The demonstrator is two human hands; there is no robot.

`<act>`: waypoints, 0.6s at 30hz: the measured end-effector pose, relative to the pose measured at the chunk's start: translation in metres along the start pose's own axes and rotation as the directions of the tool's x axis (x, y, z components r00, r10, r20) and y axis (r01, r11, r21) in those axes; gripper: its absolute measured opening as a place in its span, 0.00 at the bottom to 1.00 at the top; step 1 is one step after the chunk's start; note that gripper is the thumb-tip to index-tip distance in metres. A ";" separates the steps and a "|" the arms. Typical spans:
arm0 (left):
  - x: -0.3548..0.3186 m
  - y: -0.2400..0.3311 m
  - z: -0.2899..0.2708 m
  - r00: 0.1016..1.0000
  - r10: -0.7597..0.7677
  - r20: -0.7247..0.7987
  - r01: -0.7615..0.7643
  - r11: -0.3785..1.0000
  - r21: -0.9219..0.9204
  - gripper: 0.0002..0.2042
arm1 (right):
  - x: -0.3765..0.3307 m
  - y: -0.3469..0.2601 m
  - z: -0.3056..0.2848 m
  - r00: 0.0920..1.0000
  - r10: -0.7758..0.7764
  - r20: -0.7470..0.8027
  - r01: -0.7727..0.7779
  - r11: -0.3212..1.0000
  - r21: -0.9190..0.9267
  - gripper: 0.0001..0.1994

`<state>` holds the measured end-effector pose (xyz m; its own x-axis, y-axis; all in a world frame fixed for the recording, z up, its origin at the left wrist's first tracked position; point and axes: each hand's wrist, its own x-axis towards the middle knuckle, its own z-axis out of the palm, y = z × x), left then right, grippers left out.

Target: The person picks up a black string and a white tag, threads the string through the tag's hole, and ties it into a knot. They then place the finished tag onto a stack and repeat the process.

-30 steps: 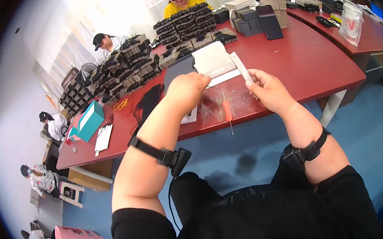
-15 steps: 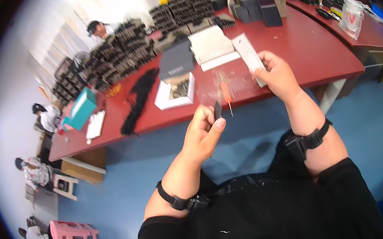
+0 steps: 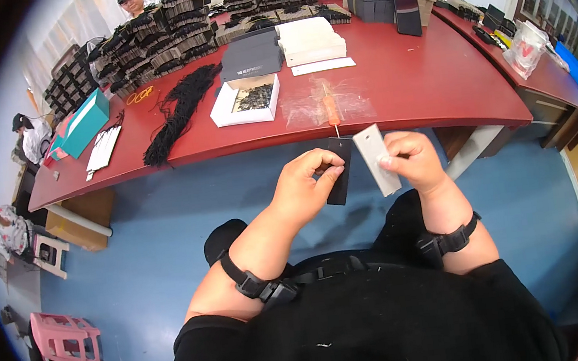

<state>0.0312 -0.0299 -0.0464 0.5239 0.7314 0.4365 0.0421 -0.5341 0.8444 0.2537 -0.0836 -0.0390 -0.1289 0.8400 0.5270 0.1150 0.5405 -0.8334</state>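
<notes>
My left hand [image 3: 304, 184] pinches a black hang tag [image 3: 342, 167], held upright just off the table's front edge. Between the fingers of my right hand [image 3: 413, 159] is a pale hang tag [image 3: 373, 156] with a small hole near its top. The two tags hang close side by side, apart from each other. Just beyond them, an orange-handled awl [image 3: 332, 111] lies under clear tape on the table, its thin metal tip pointing toward me past the edge, by the black tag's top.
On the red table [image 3: 435, 85] are a white box [image 3: 223, 111] of small dark pieces, dark tags [image 3: 250, 55], cream tags [image 3: 312, 41], black cords [image 3: 185, 114] and a phone [image 3: 407, 11]. Bundled tags [image 3: 185, 21] are piled behind. Other people sit beyond and at the left.
My right hand has brought the pale tag down and toward me, beside the black one. The black tag now shows its broad face in my left hand. The whole view has shifted.
</notes>
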 end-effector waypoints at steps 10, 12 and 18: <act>-0.003 -0.014 0.005 0.992 0.127 -0.003 -0.126 0.990 0.065 0.04 | -0.009 0.015 0.020 0.986 0.148 0.074 -0.136 0.979 -0.151 0.08; -0.004 -0.016 0.006 0.984 0.141 -0.112 -0.145 0.989 -0.029 0.04 | -0.008 0.014 0.023 0.986 0.141 0.092 -0.124 0.977 -0.172 0.08; 0.003 -0.018 0.005 0.992 0.117 -0.051 -0.117 0.993 0.015 0.05 | -0.006 0.015 0.027 0.990 0.114 0.078 -0.094 0.970 -0.225 0.08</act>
<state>0.0359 -0.0204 -0.0616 0.4811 0.6845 0.5477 -0.0069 -0.6218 0.7831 0.2297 -0.0819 -0.0588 -0.1917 0.8900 0.4136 0.3457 0.4556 -0.8203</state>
